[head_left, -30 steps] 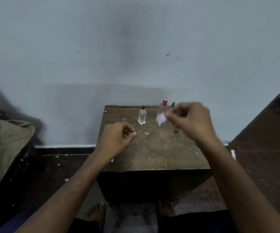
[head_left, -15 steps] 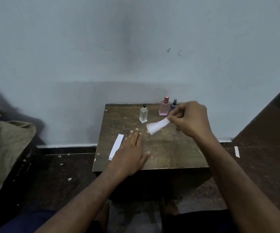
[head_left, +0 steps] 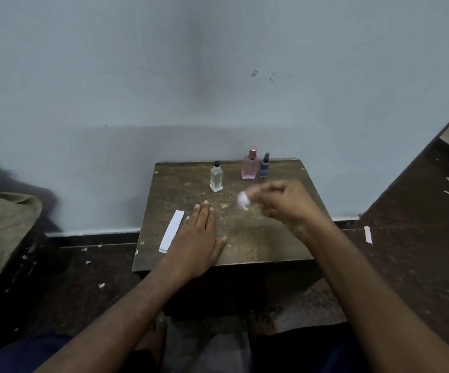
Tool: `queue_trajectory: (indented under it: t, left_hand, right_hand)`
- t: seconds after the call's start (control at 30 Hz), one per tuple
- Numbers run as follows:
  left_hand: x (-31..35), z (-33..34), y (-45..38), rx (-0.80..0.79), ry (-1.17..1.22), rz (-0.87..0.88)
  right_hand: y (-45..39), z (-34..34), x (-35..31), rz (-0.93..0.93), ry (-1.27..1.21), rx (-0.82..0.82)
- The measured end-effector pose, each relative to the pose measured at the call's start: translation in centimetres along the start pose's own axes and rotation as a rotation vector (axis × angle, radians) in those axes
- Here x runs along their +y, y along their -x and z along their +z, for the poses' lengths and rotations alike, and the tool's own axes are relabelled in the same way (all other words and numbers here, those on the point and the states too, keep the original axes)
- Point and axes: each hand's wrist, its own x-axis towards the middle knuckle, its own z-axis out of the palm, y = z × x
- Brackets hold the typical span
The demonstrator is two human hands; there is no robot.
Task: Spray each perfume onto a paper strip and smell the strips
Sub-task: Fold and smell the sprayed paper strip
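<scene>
Three perfume bottles [head_left: 249,165] are standing behind the right hand [head_left: 285,204], whose fingers are pinching a blurred paper strip [head_left: 243,200]. The left hand [head_left: 197,239] is lying flat and open on the table [head_left: 258,238], just beside another strip [head_left: 172,231]. The paper is probably light and floppy, so pinching one end seems best.

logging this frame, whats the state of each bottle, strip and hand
clear bottle: upright, capped, untouched
pink bottle: upright, capped, at the table's back
blue bottle: upright, beside the pink one
flat strip: lying on the table by the left hand
left hand: flat on the table, fingers straight
right hand: raised, blurred, pinching a strip
held strip: in the air, blurred
</scene>
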Motion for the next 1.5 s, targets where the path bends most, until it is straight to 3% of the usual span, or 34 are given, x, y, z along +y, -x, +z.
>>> queue_trajectory:
  t: [0.07, 0.13, 0.2, 0.27, 0.3, 0.37, 0.4, 0.53, 0.63, 0.73, 0.87, 0.97, 1.07, 1.17, 1.2, 1.27, 1.3, 1.37, 1.4, 1.5]
  left_hand:
    - [-0.2, 0.0, 0.0, -0.004, 0.006, 0.002]
    - [-0.2, 0.0, 0.0, -0.003, 0.008, 0.006]
    - [-0.1, 0.0, 0.1, -0.005, 0.012, 0.007]
    - [-0.2, -0.1, 0.0, -0.012, 0.019, 0.001]
    - [-0.2, -0.2, 0.0, -0.01, 0.018, -0.003]
    - [-0.1, -0.2, 0.0, -0.01, 0.002, 0.0]
    - [0.0, -0.2, 0.1, -0.01, -0.001, 0.003]
    - [-0.1, -0.2, -0.1, -0.013, 0.007, -0.003]
    - [0.0, 0.0, -0.1, -0.014, 0.002, -0.001]
    - [-0.3, 0.1, -0.3, -0.006, 0.004, -0.003]
    - [-0.1, 0.1, -0.1, -0.012, 0.001, -0.001]
    - [-0.2, 0.0, -0.2, -0.003, 0.001, -0.001]
    - [-0.2, 0.1, 0.0, -0.002, 0.031, -0.004]
    - [-0.2, 0.0, -0.1, 0.005, 0.027, -0.002]
    - [-0.2, 0.0, -0.1, 0.005, 0.015, -0.001]
    - [0.0, -0.1, 0.1, 0.003, 0.006, -0.007]
    - [0.0, 0.0, 0.0, 0.003, 0.002, -0.006]
    - [0.0, 0.0, -0.1, 0.003, -0.005, -0.004]
    - [-0.1, 0.1, -0.1, 0.005, -0.006, -0.003]
    - [0.0, 0.2, 0.0, 0.017, 0.008, 0.004]
  right_hand:
    - [0.2, 0.4, -1.3, -0.166, -0.083, 0.119]
    - [-0.1, 0.6, -0.7, -0.079, -0.215, 0.053]
    - [-0.2, 0.6, -0.1, 0.079, -0.19, -0.055]
    - [-0.2, 0.7, 0.4, -0.007, -0.162, -0.009]
    - [-0.2, 0.9, -0.1, -0.012, -0.286, -0.009]
    - [-0.8, 0.5, 0.8, 0.115, -0.404, -0.078]
    - [-0.9, 0.7, 0.8, 0.163, -0.337, -0.029]
    - [-0.1, 0.9, -0.1, -0.006, -0.561, -0.124]
    - [-0.6, 0.7, 0.2, 0.113, -0.418, -0.108]
    - [-0.4, 1.0, 0.5, 0.101, -0.678, -0.21]
    - [-0.6, 0.9, 0.9, 0.191, -0.453, -0.101]
    - [-0.1, 0.9, 0.2, 0.032, -0.838, -0.305]
    - [-0.4, 0.8, 0.2, 0.029, -0.454, -0.211]
    - [0.0, 0.7, 0.6, -0.011, -0.685, -0.404]
    - [-0.3, 0.5, 0.4, 0.033, -0.692, -0.388]
    - [-0.6, 0.4, 0.7, 0.068, -0.372, -0.195]
    - [-0.2, 0.4, 0.7, 0.07, -0.32, -0.181]
    - [-0.1, 0.4, 0.6, 0.048, -0.619, -0.343]
    - [-0.1, 0.4, 0.4, 0.057, -0.701, -0.349]
    - [-0.2, -0.1, 0.4, 0.066, -0.389, -0.182]
